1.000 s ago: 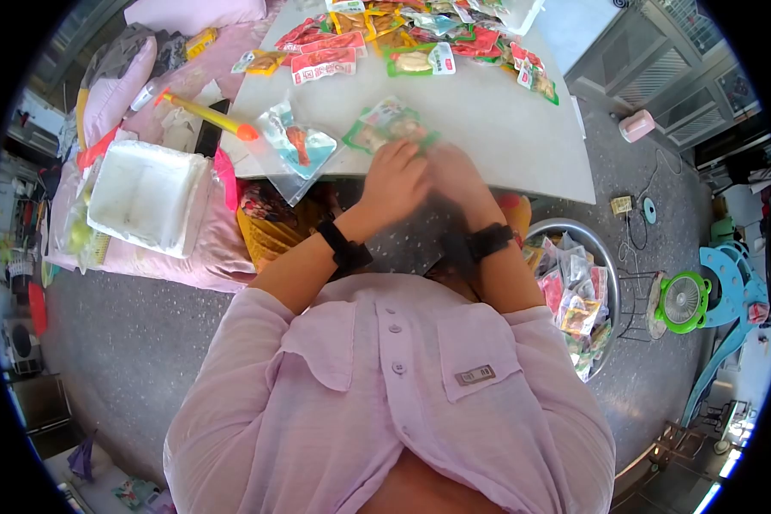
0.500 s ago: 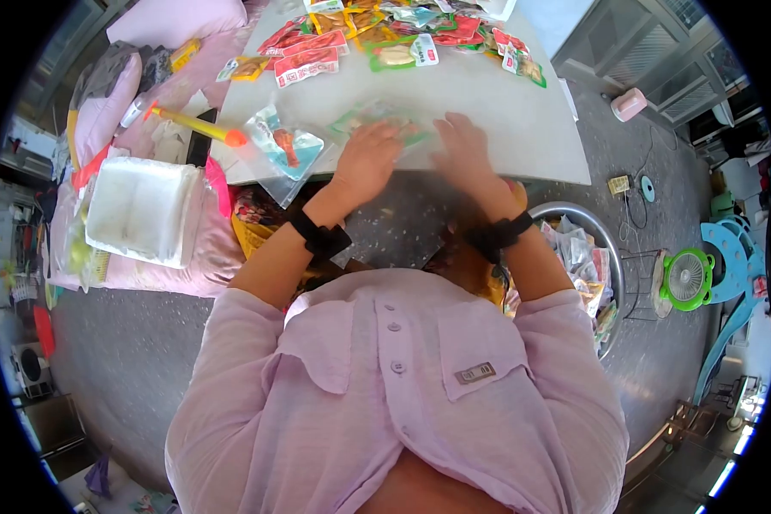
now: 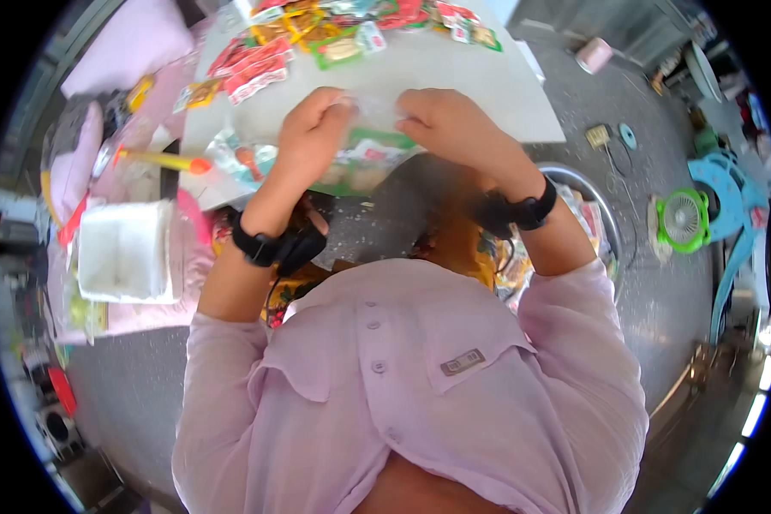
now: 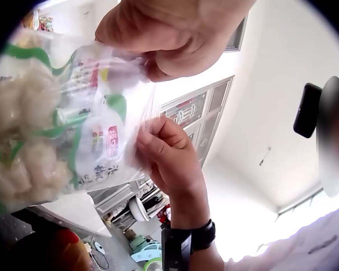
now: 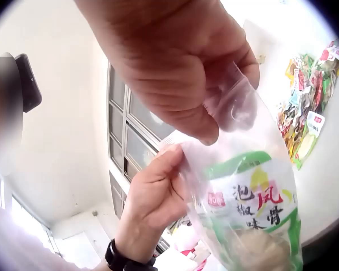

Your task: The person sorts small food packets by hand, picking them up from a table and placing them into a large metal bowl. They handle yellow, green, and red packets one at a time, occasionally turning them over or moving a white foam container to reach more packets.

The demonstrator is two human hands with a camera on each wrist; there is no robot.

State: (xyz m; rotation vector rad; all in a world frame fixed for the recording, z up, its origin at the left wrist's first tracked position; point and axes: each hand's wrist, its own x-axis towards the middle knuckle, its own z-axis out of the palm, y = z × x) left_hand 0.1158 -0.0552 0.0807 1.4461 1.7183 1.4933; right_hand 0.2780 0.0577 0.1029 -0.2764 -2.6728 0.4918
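A clear bag (image 3: 360, 154) holding a green snack pack (image 5: 254, 226) is held above the table (image 3: 488, 86) edge, its top rim pinched between the left hand (image 3: 313, 128) and right hand (image 3: 441, 120), one at each upper corner. With only thin film gripped, the bag could slip or tear and the pack be dropped.

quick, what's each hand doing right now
Left hand: pinching the top edge of the clear bag.
Right hand: pinching the same bag's top edge.
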